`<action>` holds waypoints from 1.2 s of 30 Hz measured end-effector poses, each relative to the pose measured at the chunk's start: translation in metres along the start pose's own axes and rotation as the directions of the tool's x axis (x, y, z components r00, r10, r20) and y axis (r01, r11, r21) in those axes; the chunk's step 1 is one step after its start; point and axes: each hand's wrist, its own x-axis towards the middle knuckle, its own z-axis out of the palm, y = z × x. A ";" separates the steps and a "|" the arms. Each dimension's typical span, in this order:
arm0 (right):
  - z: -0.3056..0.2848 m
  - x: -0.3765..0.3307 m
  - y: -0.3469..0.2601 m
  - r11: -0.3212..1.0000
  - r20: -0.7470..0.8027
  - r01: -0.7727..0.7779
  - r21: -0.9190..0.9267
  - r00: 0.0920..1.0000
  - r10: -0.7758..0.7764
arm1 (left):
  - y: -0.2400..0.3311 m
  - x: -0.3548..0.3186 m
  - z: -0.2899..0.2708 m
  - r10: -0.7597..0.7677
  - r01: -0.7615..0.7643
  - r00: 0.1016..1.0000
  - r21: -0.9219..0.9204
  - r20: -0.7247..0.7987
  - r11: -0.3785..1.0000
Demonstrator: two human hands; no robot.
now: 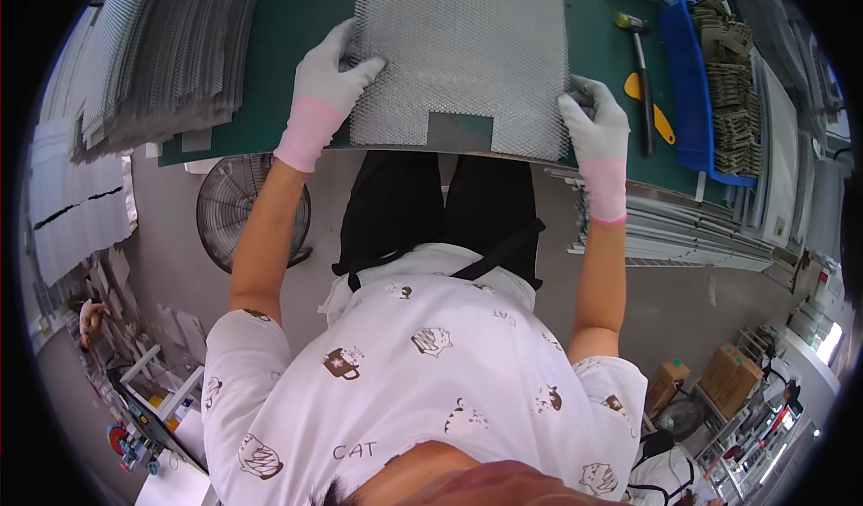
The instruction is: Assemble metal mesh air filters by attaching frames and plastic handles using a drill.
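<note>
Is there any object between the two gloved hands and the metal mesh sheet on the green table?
Nothing visible stands between them. The left hand lies on the left edge of the mesh sheet, and the right hand grips its right edge. The hammer lies off to the right on the green table, apart from the sheet.

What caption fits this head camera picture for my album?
Two gloved hands, left hand and right hand, grip the silver metal mesh sheet on the green workbench.
</note>
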 end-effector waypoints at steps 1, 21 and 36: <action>0.002 -0.001 0.003 1.000 -0.001 0.004 -0.022 1.000 -0.004 | -0.002 -0.001 0.002 0.013 -0.013 1.000 0.021 -0.011 1.000; 0.025 -0.010 -0.031 0.470 0.042 0.115 -0.875 0.986 -0.163 | 0.009 0.004 0.001 -0.065 0.046 0.993 0.184 0.102 0.982; 0.048 -0.037 -0.023 0.539 0.656 0.719 -0.439 0.667 -0.354 | 0.030 -0.010 0.029 0.446 -0.735 0.677 0.506 0.586 0.450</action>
